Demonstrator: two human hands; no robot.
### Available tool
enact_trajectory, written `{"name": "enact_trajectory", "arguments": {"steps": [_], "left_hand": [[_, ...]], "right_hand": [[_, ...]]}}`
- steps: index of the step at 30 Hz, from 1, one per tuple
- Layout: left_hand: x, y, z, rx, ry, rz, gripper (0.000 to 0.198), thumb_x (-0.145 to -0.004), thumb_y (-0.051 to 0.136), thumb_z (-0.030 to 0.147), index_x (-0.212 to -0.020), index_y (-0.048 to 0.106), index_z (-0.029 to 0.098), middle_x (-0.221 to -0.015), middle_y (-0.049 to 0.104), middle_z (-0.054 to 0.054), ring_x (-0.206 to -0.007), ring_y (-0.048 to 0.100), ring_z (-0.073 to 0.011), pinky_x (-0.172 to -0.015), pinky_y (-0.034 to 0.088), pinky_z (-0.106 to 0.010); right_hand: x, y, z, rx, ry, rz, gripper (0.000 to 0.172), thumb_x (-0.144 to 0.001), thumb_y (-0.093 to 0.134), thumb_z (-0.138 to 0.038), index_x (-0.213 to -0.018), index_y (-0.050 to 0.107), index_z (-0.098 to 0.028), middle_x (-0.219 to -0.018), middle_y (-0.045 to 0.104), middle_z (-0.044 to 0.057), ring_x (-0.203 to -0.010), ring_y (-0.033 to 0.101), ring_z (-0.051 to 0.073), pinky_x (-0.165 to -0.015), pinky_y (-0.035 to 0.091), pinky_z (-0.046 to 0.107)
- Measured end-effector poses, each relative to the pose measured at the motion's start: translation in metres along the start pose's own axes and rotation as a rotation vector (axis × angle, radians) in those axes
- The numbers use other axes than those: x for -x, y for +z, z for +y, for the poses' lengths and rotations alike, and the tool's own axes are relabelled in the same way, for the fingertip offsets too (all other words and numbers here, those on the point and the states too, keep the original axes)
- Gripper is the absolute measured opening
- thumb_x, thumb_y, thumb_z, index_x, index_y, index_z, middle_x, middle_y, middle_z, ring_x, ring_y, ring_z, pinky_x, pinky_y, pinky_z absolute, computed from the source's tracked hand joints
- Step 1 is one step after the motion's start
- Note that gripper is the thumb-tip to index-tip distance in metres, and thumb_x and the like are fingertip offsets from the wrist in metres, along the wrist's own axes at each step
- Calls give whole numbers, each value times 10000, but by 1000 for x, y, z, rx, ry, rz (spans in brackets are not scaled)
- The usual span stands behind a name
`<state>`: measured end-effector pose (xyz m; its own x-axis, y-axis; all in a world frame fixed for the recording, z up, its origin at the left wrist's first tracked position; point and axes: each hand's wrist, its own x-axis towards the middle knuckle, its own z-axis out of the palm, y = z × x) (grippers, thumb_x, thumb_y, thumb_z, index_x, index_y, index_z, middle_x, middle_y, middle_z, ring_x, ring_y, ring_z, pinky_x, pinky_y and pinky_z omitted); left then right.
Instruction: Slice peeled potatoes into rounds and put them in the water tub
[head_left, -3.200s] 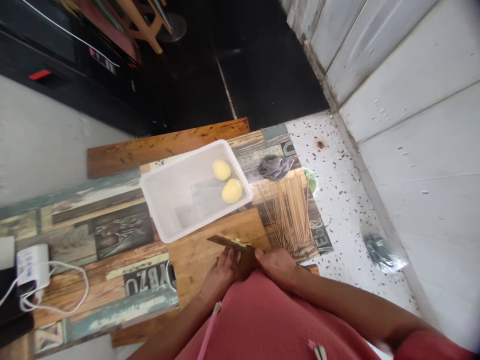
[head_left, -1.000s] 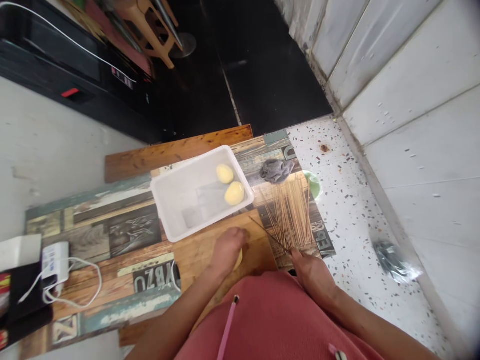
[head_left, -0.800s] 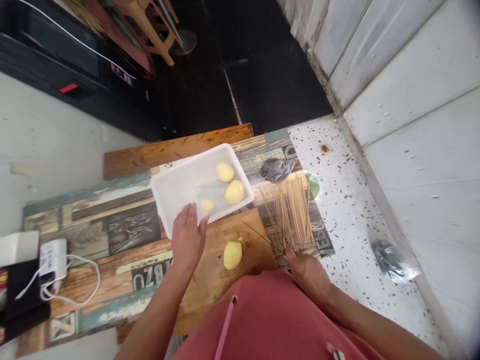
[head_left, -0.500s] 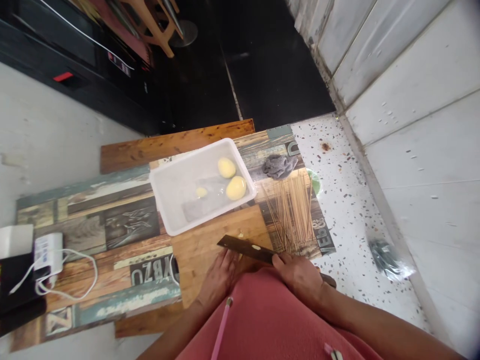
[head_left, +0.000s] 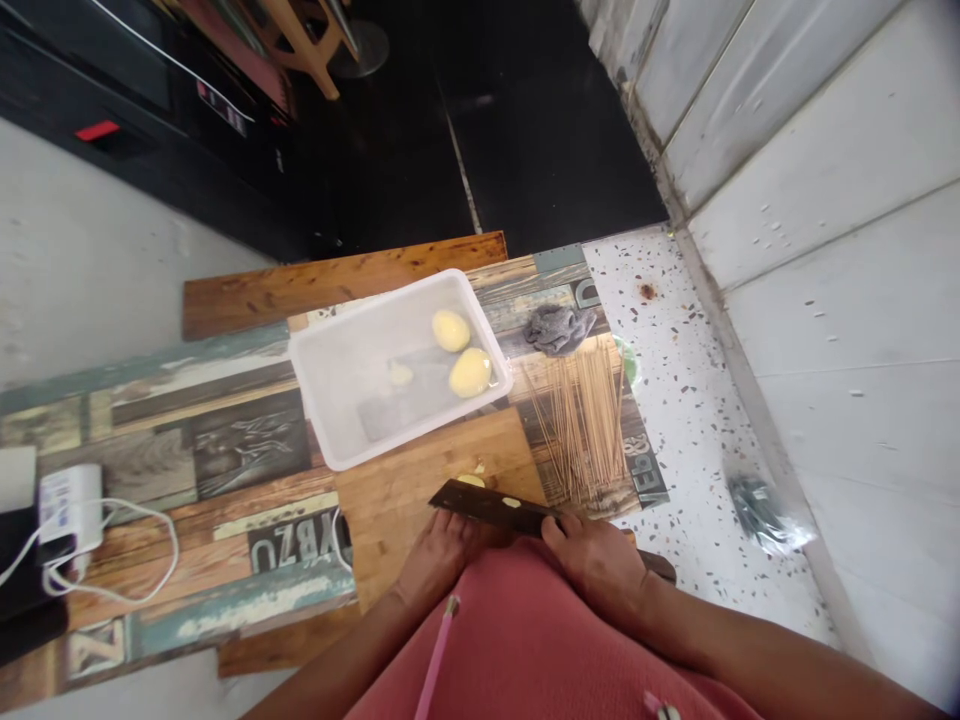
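My right hand [head_left: 600, 565] is closed round the handle of a dark cleaver [head_left: 491, 505] whose blade lies flat-on above the wooden cutting board [head_left: 420, 480]. My left hand [head_left: 439, 555] rests on the board just under the blade, fingers curled over a potato that is mostly hidden; a small yellow bit [head_left: 471, 481] shows beyond the blade. A white plastic tub [head_left: 330, 400] behind the board holds two peeled potatoes [head_left: 469, 372] and a smaller cut piece [head_left: 400, 375].
Several bamboo skewers [head_left: 581, 420] lie spread to the right of the board, a grey cloth [head_left: 556, 328] behind them. A white charger with cable [head_left: 67, 505] sits at the far left. The patterned table [head_left: 187, 450] ends at a speckled floor [head_left: 697, 430] by the tiled wall.
My left hand dropped a cut piece into the tub and came back to the potato on the board. My right hand swung the cleaver from beside the skewers to over the potato.
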<state>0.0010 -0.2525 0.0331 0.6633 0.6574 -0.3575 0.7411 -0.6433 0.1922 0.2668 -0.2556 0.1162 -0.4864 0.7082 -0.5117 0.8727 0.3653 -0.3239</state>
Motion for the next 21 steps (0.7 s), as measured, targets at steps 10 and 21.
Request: {"name": "enact_trajectory", "arguments": {"steps": [10,21], "left_hand": [[3,7,-7,-16,42,-5,394,-884,410,127,-1249,551,172,-1076,644,-151,-1070,584,-261,-872,523,-390],[7,14,-8,-74,39,-10,396,-876,355,59,-1178,596,147,-1093,660,-151,-1144,573,-257,-862,535,-351]], "right_hand": [[-2,-6,4,-62,10,-89,207,-878,478,-100,-1064,550,-154,-853,686,90,-715,671,219,-504,399,276],[-6,-12,6,-65,-1,-142,228,-874,454,-70,-1072,541,-141,-841,687,109,-718,667,214,-522,410,268]]}}
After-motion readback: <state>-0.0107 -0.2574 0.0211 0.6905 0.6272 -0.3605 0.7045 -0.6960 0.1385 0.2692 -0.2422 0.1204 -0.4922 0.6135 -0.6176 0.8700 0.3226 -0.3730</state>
